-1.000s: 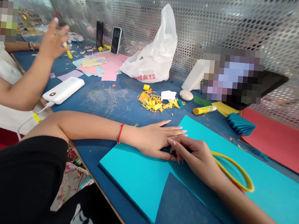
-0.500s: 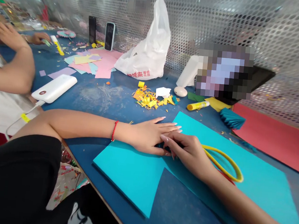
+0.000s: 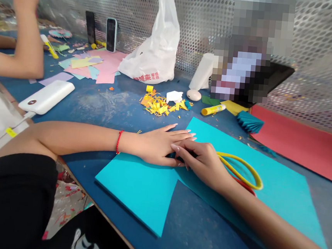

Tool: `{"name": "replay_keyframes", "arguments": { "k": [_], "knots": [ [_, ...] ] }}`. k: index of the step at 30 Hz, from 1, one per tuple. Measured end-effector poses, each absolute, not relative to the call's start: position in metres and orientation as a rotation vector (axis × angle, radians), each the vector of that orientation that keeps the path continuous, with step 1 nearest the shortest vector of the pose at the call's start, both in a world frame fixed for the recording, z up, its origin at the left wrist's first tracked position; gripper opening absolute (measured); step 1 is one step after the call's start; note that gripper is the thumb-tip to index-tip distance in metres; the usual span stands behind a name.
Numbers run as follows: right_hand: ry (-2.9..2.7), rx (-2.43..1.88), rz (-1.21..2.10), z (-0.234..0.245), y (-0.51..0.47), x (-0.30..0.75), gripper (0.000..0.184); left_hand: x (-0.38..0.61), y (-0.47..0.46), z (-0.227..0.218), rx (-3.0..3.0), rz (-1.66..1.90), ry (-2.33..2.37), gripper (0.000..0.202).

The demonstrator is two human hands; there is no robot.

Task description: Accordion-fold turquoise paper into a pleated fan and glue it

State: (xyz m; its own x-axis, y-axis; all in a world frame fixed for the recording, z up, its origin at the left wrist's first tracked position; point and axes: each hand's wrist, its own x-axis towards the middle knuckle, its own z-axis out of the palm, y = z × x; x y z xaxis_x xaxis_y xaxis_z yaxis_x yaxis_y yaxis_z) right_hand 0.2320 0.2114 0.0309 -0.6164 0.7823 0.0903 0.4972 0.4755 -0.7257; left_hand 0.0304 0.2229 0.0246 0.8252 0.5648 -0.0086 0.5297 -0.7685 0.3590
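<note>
Both hands, left hand (image 3: 155, 147) & right hand (image 3: 201, 162), flat on teal paper (image 3: 137, 184).

I see a bright turquoise paper sheet (image 3: 137, 184) on the dark blue worktop (image 3: 117, 108). A yellow ring (image 3: 251, 174) lies on the sheet, with a sliver of red at its near edge. A red cord bracelet (image 3: 118, 141) circles my left wrist. Far off sit yellow and orange paper scraps (image 3: 157, 105), a yellow glue stick (image 3: 213, 109), a white bag (image 3: 154, 57) with red lettering, pink sheets (image 3: 107, 67), and at right a red sheet (image 3: 300, 146). The back wall (image 3: 320, 49) is silver, patterned with small round holes.

Cyan paper sheet (image 3: 137, 184), folded, flat on blue table, V-notch at near edge
</note>
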Motion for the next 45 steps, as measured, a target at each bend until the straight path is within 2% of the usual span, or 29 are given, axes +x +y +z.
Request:
{"name": "replay_keyframes", "arguments": {
  "k": [14,18,21,23,32,37,41,45],
  "knots": [
    [-2.2,-0.963,0.962,0.035,0.207,0.232,0.046,0.028,0.224,0.025,2.707,0.143,0.798,0.075],
    [-2.172,-0.814,0.553,0.04,0.17,0.229,0.049,0.027,0.224,0.025,2.733,0.102,0.81,0.084],
    [-2.509,-0.24,0.181,0.037,0.128,0.22,0.044,0.025,0.224,0.025,2.76,0.082,0.809,0.086],
    [-2.688,-0.14,-0.004,0.032,0.107,0.213,0.03,0.024,0.223,0.025,2.778,0.067,0.812,0.086],
    [-2.65,-0.239,0.019,0.012,0.096,0.201,0.04,0.023,0.224,0.026,2.81,0.047,0.823,0.083],
    [-2.491,-0.129,-0.233,0.016,0.092,0.197,0.028,0.022,0.225,0.024,2.792,0.083,0.828,0.084],
    [-2.431,-0.291,-0.451,0.034,0.098,0.199,0.028,0.02,0.228,0.023,2.805,0.093,0.834,0.081],
    [-2.373,-0.414,-0.531,0.049,0.109,0.201,0.021,0.02,0.23,0.021,2.829,0.155,0.831,0.079]
  ]
}}
